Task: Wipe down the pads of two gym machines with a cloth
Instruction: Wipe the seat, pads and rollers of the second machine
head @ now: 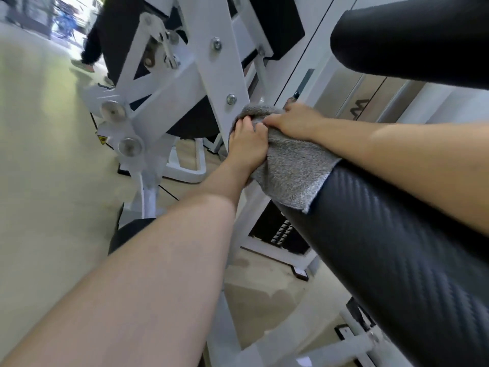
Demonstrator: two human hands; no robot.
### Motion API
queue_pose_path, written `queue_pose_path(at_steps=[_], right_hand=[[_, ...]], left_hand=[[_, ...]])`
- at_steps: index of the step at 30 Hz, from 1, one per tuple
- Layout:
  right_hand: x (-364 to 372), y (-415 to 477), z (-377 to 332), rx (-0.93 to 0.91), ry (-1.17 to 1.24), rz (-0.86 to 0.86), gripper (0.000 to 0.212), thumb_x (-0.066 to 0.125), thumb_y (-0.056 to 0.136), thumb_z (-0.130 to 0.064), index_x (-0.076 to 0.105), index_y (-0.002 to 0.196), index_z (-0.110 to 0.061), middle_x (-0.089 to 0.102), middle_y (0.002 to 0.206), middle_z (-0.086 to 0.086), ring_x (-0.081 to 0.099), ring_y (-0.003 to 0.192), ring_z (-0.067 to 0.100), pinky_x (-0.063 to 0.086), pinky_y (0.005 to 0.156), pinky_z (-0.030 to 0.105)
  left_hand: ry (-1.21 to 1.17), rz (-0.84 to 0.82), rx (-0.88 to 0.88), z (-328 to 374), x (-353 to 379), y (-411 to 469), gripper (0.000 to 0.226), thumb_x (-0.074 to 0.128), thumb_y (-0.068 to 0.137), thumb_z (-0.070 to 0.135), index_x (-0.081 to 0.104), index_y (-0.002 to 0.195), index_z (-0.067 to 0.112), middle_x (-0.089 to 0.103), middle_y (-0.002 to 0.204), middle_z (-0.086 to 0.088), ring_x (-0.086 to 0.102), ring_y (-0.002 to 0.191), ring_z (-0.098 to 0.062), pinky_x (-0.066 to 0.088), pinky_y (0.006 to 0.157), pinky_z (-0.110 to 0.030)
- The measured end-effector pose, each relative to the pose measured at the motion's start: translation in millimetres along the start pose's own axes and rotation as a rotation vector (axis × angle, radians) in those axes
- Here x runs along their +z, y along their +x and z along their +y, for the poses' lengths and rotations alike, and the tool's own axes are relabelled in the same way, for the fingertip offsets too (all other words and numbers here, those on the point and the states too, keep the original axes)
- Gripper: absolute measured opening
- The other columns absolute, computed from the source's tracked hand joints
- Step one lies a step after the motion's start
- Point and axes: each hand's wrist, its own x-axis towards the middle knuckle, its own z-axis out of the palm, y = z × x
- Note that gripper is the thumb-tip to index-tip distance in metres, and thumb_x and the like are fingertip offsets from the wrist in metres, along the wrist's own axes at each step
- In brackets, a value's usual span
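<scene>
Grey cloth (288,165) over black pad (383,247), gripped by left hand (247,145) and right hand (297,123).

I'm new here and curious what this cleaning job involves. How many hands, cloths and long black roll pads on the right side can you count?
Hands: 2 (left hand, right hand)
Cloths: 1 (grey cloth)
Long black pads: 2 (lower pad under the cloth, upper pad)
Total: 5

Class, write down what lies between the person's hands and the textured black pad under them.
Head view: the grey cloth, draped over the black pad's end, with the left hand and right hand holding it.
</scene>
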Motion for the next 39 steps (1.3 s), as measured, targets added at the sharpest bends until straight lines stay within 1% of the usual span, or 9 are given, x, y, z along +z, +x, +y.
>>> queue_pose_path(at_steps=[4,6,12,19,25,29,32,36,39], right_hand=[[-5,-24,-11,-0.027,-0.013,-0.168,0.037,0.044,0.092,-0.041,0.055,0.113,-0.013,0.052,0.129,0.014,0.048,0.098,0.024,0.033,0.074,0.024],[-12,-44,-14,-0.056,-0.040,-0.226,0.028,0.048,0.091,-0.037,0.051,0.111,-0.017,0.050,0.122,0.009,0.048,0.108,0.025,0.033,0.080,0.026],[-33,-122,-5,-0.108,-0.100,-0.310,0.055,0.054,0.091,-0.035,0.037,0.137,-0.009,0.046,0.137,0.013,0.048,0.118,0.026,0.039,0.099,0.029],[-59,-215,27,-0.228,-0.146,-0.290,0.067,0.063,0.078,-0.042,0.038,0.135,-0.019,0.046,0.136,0.004,0.046,0.120,0.023,0.037,0.103,0.036],[-84,-294,51,-0.299,-0.174,-0.234,0.063,0.057,0.084,-0.039,0.034,0.139,-0.019,0.044,0.142,0.003,0.044,0.127,0.025,0.035,0.106,0.042],[-89,-342,83,-0.324,-0.027,-0.089,0.054,0.051,0.090,-0.038,0.036,0.139,-0.018,0.047,0.140,0.002,0.044,0.125,0.020,0.035,0.102,0.033],[-68,-367,114,-0.318,0.206,0.213,0.044,0.044,0.093,-0.046,0.049,0.129,-0.022,0.060,0.126,-0.003,0.052,0.113,0.014,0.038,0.093,0.028],[-24,-375,152,-0.352,0.379,0.444,0.046,0.036,0.096,-0.045,0.042,0.134,-0.020,0.058,0.125,-0.004,0.054,0.111,0.014,0.045,0.089,0.035],[-5,-366,178,-0.379,0.430,0.452,0.051,0.034,0.096,-0.044,0.036,0.138,-0.017,0.053,0.132,-0.001,0.051,0.118,0.016,0.044,0.093,0.038]], left_hand=[[-0.005,-0.041,-0.212,4,6,-45,0.056,0.021,0.102,0.033,0.018,0.147,0.000,0.021,0.155,-0.021,0.023,0.141,-0.034,0.022,0.114,-0.042],[-0.041,-0.039,-0.294,11,8,-80,0.057,0.021,0.101,0.037,0.024,0.145,0.000,0.032,0.149,-0.023,0.035,0.134,-0.039,0.030,0.110,-0.044],[-0.589,0.067,-0.481,13,44,-133,0.085,0.039,0.062,0.067,0.049,0.132,0.021,0.059,0.129,-0.013,0.058,0.113,-0.036,0.046,0.097,-0.053],[-1.046,0.058,-0.467,68,66,-265,0.055,0.040,0.086,0.059,0.056,0.128,0.027,0.067,0.120,-0.004,0.067,0.103,-0.024,0.059,0.076,-0.040],[-1.027,-0.048,-0.456,103,70,-354,0.037,0.033,0.100,0.040,0.065,0.105,0.022,0.074,0.099,-0.005,0.070,0.079,-0.021,0.056,0.053,-0.032],[-0.556,-0.094,-0.347,111,57,-390,0.029,0.043,0.082,0.038,0.061,0.081,0.016,0.066,0.086,-0.006,0.063,0.089,-0.027,0.050,0.089,-0.056],[0.252,-0.063,-0.086,112,39,-406,0.034,0.044,0.088,0.039,0.052,0.068,0.012,0.055,0.067,-0.001,0.053,0.079,-0.030,0.040,0.065,-0.038],[0.587,0.263,0.417,112,30,-407,0.034,0.053,0.085,0.046,0.054,0.106,0.018,0.052,0.104,-0.001,0.052,0.098,-0.024,0.041,0.079,-0.033],[0.781,0.113,0.660,108,50,-391,0.062,0.054,0.086,0.043,0.042,0.137,0.011,0.042,0.140,-0.012,0.041,0.127,-0.029,0.036,0.106,-0.046]])
